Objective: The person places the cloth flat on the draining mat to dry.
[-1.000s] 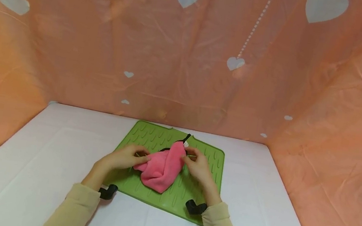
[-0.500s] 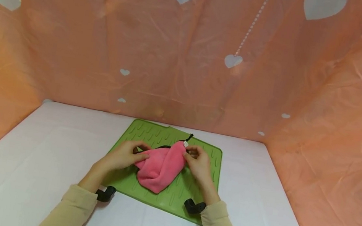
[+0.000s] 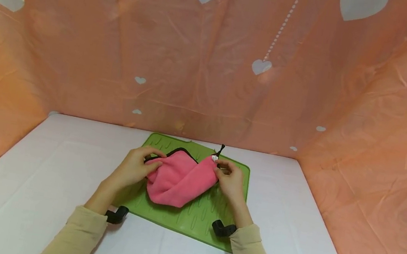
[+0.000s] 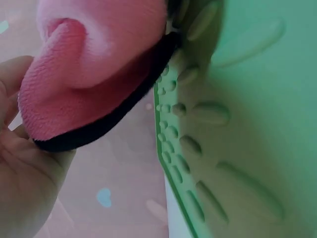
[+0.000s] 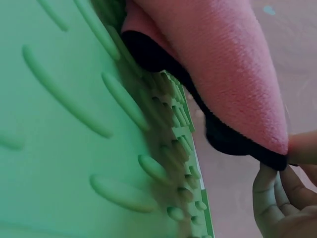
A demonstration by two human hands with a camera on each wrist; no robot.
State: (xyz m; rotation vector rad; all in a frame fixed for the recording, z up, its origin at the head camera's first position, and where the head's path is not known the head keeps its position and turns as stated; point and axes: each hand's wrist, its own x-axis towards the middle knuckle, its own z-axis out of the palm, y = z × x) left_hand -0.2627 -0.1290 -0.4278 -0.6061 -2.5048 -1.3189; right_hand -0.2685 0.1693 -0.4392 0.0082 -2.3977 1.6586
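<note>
A pink fleecy cloth (image 3: pixel 176 179) with black edging is held folded over the green mat (image 3: pixel 189 227). My left hand (image 3: pixel 135 167) pinches its left edge between thumb and fingers. At its upper right corner, by a white tag (image 3: pixel 214 158) and a black loop (image 3: pixel 221 149), my right hand (image 3: pixel 230 180) pinches it. The left wrist view has the cloth's fold (image 4: pixel 89 89) hanging beside the left hand (image 4: pixel 25 163). In the right wrist view, thumb and fingers of the right hand (image 5: pixel 285 198) grip the tapered, black-edged corner (image 5: pixel 270 148).
The ribbed green mat lies on a white table (image 3: pixel 42 191). A pink-orange sheet (image 3: pixel 202 79) with white hearts stands behind and at both sides. Black angled pieces sit at the left wrist (image 3: pixel 118 215) and the right wrist (image 3: pixel 223 228).
The cloth has been raised and spread wider, with more of its black edge showing at the top. My hands have moved farther apart and slightly away from the body.
</note>
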